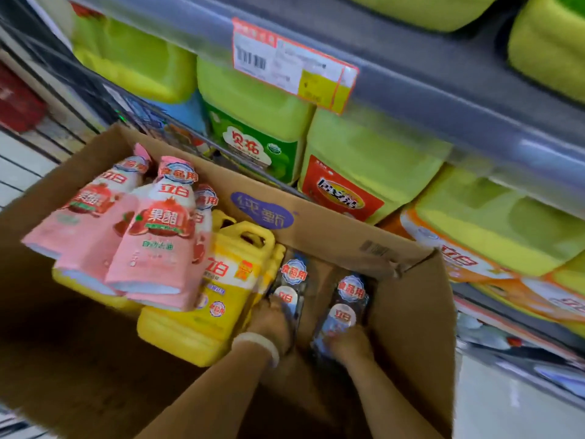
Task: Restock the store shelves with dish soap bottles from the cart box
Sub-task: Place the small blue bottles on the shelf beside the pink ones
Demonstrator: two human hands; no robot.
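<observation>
Both my hands reach down into the open cardboard box (332, 229) at its right end. My left hand (272, 321), with a white bracelet on the wrist, is closed around a dark dish soap bottle (292, 280) next to the yellow jugs. My right hand (348, 343) grips a second dark bottle (346, 299) with a round white label. Both bottles stand inside the box. Pink soap bottles (158, 236) lie on top of the yellow jugs (221, 280) in the box's left part.
Shelves to the right and above hold large yellow-green jugs (262, 122) and orange-labelled ones (474, 248). A price tag (294, 64) hangs on the grey shelf edge (443, 90). White floor tiles show at far left and lower right.
</observation>
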